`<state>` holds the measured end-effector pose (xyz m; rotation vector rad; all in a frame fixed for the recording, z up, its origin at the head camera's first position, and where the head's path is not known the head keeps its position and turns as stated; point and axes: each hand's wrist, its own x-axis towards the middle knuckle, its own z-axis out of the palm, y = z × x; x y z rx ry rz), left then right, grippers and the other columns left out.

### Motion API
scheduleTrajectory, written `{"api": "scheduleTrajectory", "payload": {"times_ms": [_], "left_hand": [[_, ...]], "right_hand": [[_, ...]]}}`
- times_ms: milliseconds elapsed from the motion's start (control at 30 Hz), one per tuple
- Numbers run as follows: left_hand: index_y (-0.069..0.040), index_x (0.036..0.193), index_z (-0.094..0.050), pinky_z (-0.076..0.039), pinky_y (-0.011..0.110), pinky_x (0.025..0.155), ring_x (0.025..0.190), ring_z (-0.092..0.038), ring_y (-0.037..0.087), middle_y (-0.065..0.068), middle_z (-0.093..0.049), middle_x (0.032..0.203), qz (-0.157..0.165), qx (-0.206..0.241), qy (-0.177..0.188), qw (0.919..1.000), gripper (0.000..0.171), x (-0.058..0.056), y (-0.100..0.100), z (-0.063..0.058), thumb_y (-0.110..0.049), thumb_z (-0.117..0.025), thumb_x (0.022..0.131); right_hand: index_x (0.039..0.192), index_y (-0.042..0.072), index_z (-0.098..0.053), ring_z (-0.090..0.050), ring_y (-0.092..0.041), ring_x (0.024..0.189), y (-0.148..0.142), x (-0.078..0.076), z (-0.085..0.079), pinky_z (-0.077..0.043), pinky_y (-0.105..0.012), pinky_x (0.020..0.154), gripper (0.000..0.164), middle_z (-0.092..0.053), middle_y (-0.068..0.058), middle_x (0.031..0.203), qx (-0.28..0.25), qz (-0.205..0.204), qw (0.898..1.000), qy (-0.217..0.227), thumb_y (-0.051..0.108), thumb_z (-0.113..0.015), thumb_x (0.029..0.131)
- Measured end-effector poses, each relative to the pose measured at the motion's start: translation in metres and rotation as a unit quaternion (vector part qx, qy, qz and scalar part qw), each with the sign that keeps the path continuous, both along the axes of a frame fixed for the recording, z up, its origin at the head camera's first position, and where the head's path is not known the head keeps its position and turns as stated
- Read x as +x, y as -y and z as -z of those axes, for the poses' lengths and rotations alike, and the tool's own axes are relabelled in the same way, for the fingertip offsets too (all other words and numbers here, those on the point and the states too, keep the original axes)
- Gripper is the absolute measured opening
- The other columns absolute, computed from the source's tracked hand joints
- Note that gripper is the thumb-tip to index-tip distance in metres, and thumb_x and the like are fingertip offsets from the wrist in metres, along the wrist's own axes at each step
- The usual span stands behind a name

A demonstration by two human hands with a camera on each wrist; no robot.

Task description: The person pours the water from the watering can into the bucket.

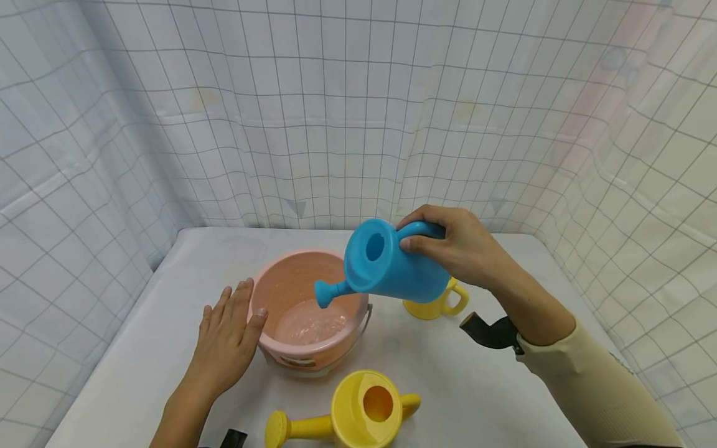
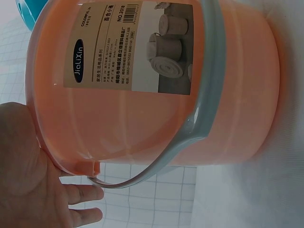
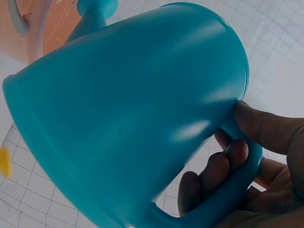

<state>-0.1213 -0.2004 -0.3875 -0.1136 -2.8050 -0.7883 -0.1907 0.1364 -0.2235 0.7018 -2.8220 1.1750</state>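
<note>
A blue watering can (image 1: 398, 267) is tilted, its spout end over the pink bucket (image 1: 297, 348). My right hand (image 1: 459, 242) grips the can by its handle, the fingers curled through the loop in the right wrist view (image 3: 209, 204). Rippled water (image 1: 313, 323) lies at the bottom of the bucket. Against the bucket's left rim rests my left hand (image 1: 226, 339), its fingers straight. The left wrist view shows that hand (image 2: 28, 175) beside the rim, near where the grey bucket handle (image 2: 190, 128) joins it.
A yellow watering can (image 1: 358, 410) stands in front of the bucket, spout to the left. Behind the blue can is a yellow cup-like vessel with a handle (image 1: 431, 309), partly hidden. White gridded curtains (image 1: 336, 124) enclose the white table (image 1: 476, 386) at the back and sides.
</note>
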Motion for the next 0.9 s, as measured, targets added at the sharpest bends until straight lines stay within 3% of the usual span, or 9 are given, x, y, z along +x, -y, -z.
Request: {"api": "scheduleTrajectory", "payload": {"times_ms": [900], "left_hand": [[-0.016,0.153,-0.011,-0.001,0.066,0.111,0.146,-0.009,0.04,0.02,-0.022,0.155,0.001,0.002,-0.003,1.0,0.061,-0.0003,0.0005,0.0005,-0.043,-0.031,0.102]], "right_hand": [[0.109,0.018,-0.064,-0.06,-0.026,0.112,-0.0004,0.0002,-0.0012,-0.045,-0.056,0.098,0.021,-0.066,-0.001,0.115,0.007,0.0,1.0,-0.006,0.026,-0.065,0.09]]}}
